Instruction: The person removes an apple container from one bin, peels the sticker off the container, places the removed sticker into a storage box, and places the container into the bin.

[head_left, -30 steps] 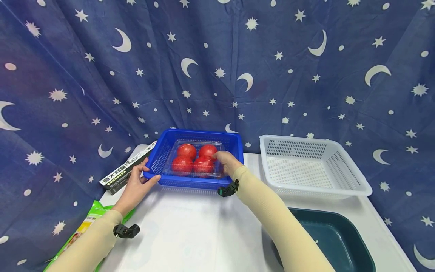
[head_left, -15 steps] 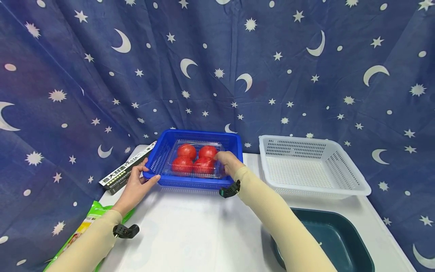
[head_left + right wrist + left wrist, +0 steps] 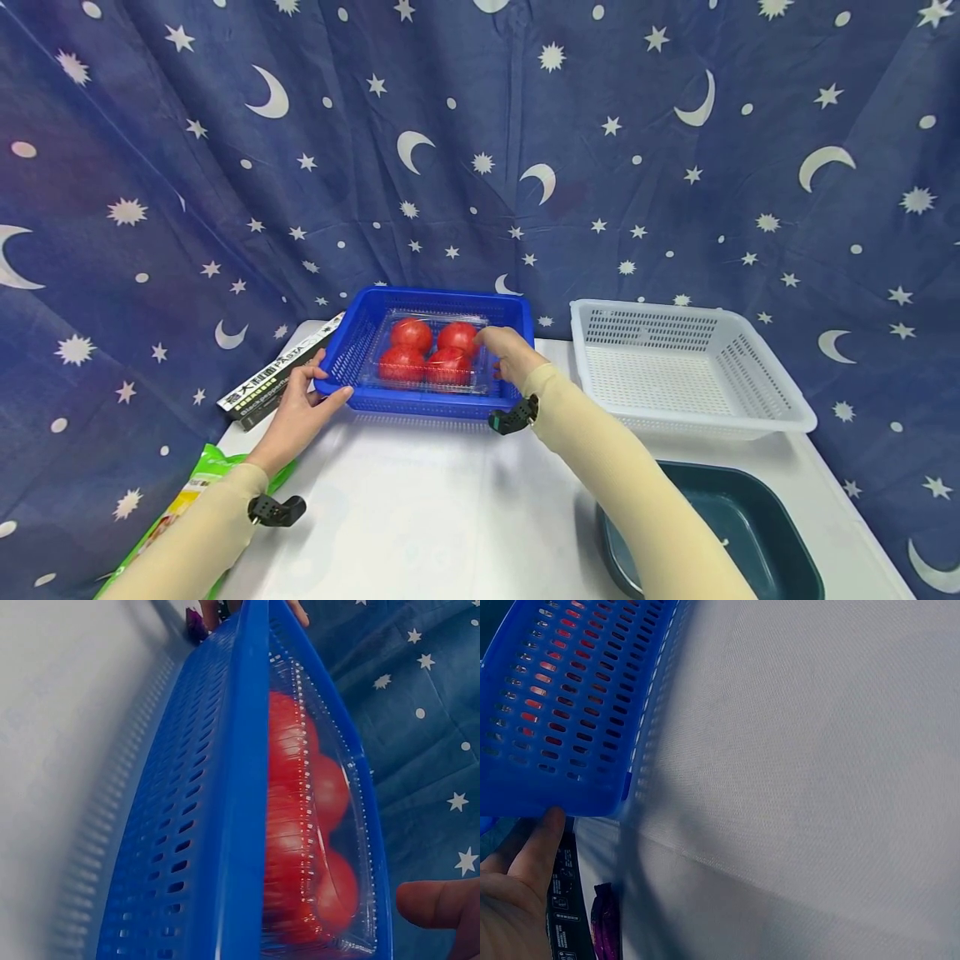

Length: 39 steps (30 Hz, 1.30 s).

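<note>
Blue perforated plastic basket (image 3: 360, 350) sits at back of white table (image 3: 420, 508); white perforated basket (image 3: 750, 392) to its right, dark green tub (image 3: 750, 533) nearer, black pasta box (image 3: 273, 382) to its left. Inside: clear plastic clamshell w/ four red tomatoes (image 3: 429, 354). Left hand (image 3: 296, 408) grips basket's left corner, thumb on rim. Right hand (image 3: 510, 354) curled over clamshell's right edge, touching it; grip unclear.

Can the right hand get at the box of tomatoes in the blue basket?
Probably yes. The right hand is already at the box of tomatoes, and the blue basket is open on top, so nothing blocks it.
</note>
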Available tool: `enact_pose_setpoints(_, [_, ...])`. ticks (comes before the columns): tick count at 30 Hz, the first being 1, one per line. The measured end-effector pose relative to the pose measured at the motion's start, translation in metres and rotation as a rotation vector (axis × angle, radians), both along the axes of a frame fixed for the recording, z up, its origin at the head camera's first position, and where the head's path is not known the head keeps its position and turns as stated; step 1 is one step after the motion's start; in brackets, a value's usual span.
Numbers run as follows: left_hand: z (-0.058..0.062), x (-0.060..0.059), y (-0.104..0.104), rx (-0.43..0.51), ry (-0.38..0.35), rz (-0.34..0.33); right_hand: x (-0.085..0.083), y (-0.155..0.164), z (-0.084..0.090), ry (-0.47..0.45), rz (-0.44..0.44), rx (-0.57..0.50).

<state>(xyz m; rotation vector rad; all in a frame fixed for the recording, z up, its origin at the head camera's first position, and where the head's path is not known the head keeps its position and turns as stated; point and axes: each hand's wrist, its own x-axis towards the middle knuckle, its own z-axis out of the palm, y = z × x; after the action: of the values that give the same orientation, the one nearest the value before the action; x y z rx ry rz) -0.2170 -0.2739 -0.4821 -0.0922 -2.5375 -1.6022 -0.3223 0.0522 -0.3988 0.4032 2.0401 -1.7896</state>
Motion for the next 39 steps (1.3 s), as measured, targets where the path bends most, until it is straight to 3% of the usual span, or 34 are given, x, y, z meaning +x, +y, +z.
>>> enact_pose_setpoints(11, [0.004,0.0,0.0,-0.002,0.024,-0.01,0.005,0.006,0.015,0.032,0.007,0.006])
enact_pose_setpoints(24, [0.016,0.002,-0.003,-0.041,0.009,-0.026,0.02,0.022,0.045,0.01,0.1,-0.065])
enact_pose_setpoints(31, [0.027,0.001,-0.002,-0.126,-0.003,-0.045,0.033,0.038,0.049,0.115,0.183,0.075])
enact_pose_setpoints(39, [0.05,0.001,-0.006,-0.243,-0.063,-0.053,0.048,0.074,0.051,0.227,0.234,0.223])
